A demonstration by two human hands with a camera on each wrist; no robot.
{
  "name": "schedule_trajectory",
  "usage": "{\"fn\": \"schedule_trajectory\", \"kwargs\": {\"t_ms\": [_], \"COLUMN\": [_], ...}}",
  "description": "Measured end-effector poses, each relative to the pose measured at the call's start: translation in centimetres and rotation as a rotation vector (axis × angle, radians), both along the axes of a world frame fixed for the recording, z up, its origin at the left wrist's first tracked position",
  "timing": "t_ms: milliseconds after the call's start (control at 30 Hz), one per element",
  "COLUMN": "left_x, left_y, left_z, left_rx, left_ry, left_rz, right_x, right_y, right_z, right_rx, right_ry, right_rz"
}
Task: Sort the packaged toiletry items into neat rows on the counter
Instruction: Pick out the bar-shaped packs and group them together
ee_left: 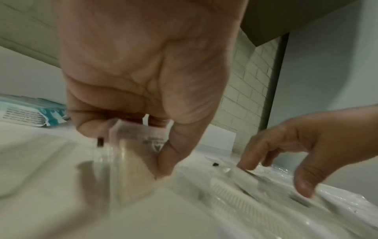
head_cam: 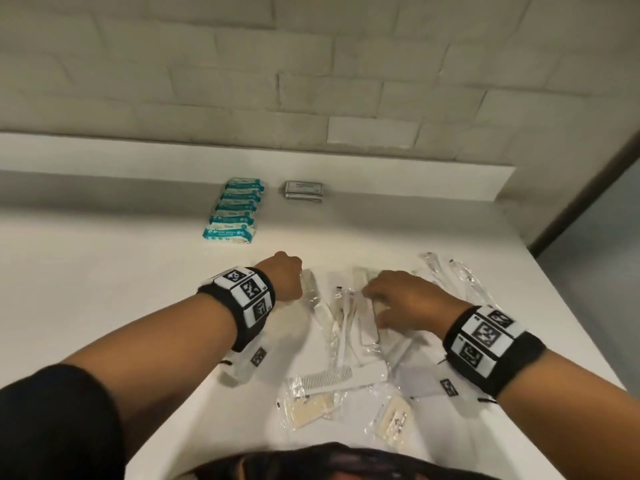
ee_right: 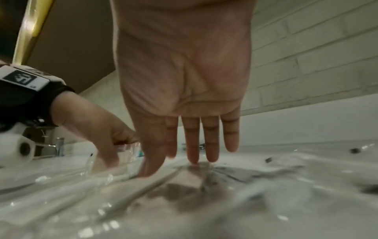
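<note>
A loose pile of clear-wrapped toiletry items (head_cam: 349, 327) lies on the white counter (head_cam: 121, 271) in the head view. My left hand (head_cam: 294, 275) is at the pile's left edge. In the left wrist view my left hand (ee_left: 126, 142) pinches one end of a clear packet (ee_left: 141, 139) between thumb and fingers. My right hand (head_cam: 377, 292) is spread over the middle of the pile. In the right wrist view my right hand (ee_right: 180, 161) has straight fingers, their tips touching the wrappers (ee_right: 184, 190). A wrapped white comb (head_cam: 332, 377) lies nearer me.
A row of teal wipe packs (head_cam: 235, 209) and a small stack of grey boxes (head_cam: 303, 190) sit at the back by a raised ledge (head_cam: 242, 161). Long clear packets (head_cam: 460, 278) lie to the right near the counter's right edge. Two cream-filled packets (head_cam: 308, 410) lie closest to me.
</note>
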State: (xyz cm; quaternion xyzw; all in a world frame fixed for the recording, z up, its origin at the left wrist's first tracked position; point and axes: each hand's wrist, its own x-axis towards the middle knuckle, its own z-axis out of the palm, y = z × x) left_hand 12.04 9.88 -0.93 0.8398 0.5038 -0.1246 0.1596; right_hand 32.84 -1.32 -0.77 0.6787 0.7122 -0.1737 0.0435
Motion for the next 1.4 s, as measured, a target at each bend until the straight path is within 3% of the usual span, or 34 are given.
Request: {"fn": "schedule_trajectory", "kwargs": {"t_ms": [100, 167, 267, 333, 567, 767, 1167, 1400], "left_x": [0.2, 1.0, 1.9, 1.5, -1.0, 1.9, 1.0, 4.7], "left_y": [-0.8, -1.7, -3.5, -4.0, -3.2, -4.6, -3.8, -5.8], "left_z": [-0.1, 0.2, 0.3, -0.1, -0.4, -1.6, -1.0, -1.1], "left_rx": [0.084, 0.066, -0.073, -0.098, 0.028, -0.05, -0.019, -0.035], "left_ry": [-0.231, -0.364, -0.335, -0.263, -0.185, -0.189, -0.051, -0.138], "left_rz": [0.0, -0.106, -0.295, -0.321, -0.057, 0.05, 0.242, 0.181], "right_x": [1.6, 2.7, 3.7, 4.1, 1.9, 0.0, 2.9, 3.8], "right_y": [-1.2, -1.6, -1.6, -1.4, -0.6, -0.1, -0.6, -0.6], "right_z": [-0.3, -0.6, -0.5, -0.3, -0.2, -1.4, -0.6, -1.3], "right_rx": [-0.037, -0.017, -0.01, -0.001, -0.073, 0.024, -0.056, -0.03], "right_ry": [-0.096, -0.147, -0.277, -0.318, -0.124, -0.171, -0.206, -0.179], "right_rz": [0.035, -0.031, -0.119, -0.108, 0.103, -0.004, -0.254, 0.029]}}
